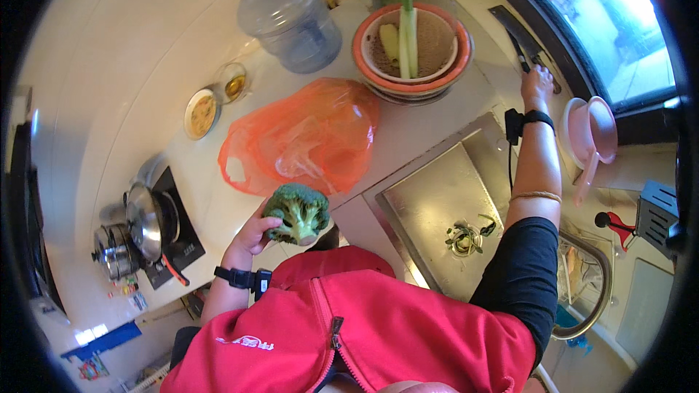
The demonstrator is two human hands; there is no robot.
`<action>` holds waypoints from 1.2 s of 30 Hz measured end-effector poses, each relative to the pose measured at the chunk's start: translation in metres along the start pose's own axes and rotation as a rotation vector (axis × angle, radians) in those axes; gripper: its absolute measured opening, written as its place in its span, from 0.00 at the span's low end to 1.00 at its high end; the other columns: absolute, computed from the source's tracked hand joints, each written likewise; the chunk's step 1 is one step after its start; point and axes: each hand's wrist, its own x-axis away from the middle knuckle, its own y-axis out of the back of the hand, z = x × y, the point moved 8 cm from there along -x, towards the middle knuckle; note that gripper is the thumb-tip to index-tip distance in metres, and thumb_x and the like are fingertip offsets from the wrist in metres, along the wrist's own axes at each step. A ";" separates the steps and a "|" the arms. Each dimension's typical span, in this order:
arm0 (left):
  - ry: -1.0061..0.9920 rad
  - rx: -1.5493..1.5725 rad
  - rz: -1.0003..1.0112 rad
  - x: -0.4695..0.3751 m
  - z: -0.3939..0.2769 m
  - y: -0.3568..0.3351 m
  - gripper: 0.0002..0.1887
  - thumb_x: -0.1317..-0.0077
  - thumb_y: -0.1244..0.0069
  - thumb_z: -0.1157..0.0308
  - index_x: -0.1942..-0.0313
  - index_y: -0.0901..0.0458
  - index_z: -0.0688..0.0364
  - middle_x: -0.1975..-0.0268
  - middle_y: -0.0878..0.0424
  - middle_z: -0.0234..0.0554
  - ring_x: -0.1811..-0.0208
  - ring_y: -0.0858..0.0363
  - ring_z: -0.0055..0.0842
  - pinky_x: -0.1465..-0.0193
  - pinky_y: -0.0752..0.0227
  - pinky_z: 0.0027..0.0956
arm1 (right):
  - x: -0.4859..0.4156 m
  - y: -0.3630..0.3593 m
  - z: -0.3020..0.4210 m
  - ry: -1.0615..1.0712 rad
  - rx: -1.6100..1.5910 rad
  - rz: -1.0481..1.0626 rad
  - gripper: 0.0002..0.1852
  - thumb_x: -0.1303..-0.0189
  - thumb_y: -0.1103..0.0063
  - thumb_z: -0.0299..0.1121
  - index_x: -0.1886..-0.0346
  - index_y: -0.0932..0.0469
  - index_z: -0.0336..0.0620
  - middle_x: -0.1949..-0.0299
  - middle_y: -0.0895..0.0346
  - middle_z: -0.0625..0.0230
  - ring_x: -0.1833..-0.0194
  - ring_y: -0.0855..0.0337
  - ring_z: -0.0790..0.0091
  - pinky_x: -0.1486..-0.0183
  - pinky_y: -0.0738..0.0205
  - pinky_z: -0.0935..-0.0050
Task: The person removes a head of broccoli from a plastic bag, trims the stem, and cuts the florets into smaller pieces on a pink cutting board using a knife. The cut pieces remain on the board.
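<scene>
A head of broccoli (pixel 298 214) with its cut stem towards me is in my left hand (pixel 255 233), in front of the counter edge. My right hand (pixel 538 85) reaches to the window ledge, its fingers at the handles of a cleaver (pixel 516 30) and a smaller black-handled tool (pixel 518 51); whether they grip either one I cannot tell. Beyond the broccoli a crumpled orange plastic bag (pixel 306 136) lies on the counter. Stacked bowls (pixel 357 54) behind it hold a green-and-white stalk (pixel 407 38) and a yellowish piece that looks like ginger (pixel 389 42).
A steel sink (pixel 437 191) has green scraps (pixel 464 240) at its drain. A large water bottle (pixel 295 22) stands at the back. Pink plastic containers (pixel 587 128) sit by the window. Left are a small bowl (pixel 201 114), a glass cup (pixel 234 83), a lidded pan (pixel 144 221) and a steel pot (pixel 114 251).
</scene>
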 end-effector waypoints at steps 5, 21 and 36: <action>-0.031 0.110 0.009 0.012 0.003 0.010 0.38 0.46 0.44 0.69 0.33 0.38 0.59 0.40 0.25 0.43 0.38 0.26 0.34 0.35 0.30 0.41 | 0.026 -0.005 -0.002 -0.013 -0.166 0.026 0.15 0.34 0.56 0.32 0.48 0.29 0.36 0.48 0.23 0.46 0.46 0.21 0.48 0.44 0.26 0.55; 0.031 -0.032 -0.399 0.059 0.074 0.219 0.36 0.41 0.43 0.61 0.36 0.43 0.51 0.46 0.25 0.49 0.51 0.19 0.42 0.61 0.18 0.55 | 0.496 0.137 0.191 0.191 -1.349 0.650 0.05 0.32 0.50 0.25 0.55 0.28 0.41 0.77 0.25 0.69 0.82 0.29 0.80 0.80 0.34 0.78; -0.486 -0.701 -0.677 0.060 0.067 0.273 0.43 0.45 0.39 0.57 0.36 0.46 0.66 0.44 0.37 0.67 0.43 0.31 0.50 0.39 0.34 0.47 | 0.667 0.172 0.381 0.812 -0.684 0.633 0.14 0.29 0.55 0.42 0.59 0.30 0.38 0.68 0.21 0.45 0.66 0.20 0.40 0.64 0.27 0.44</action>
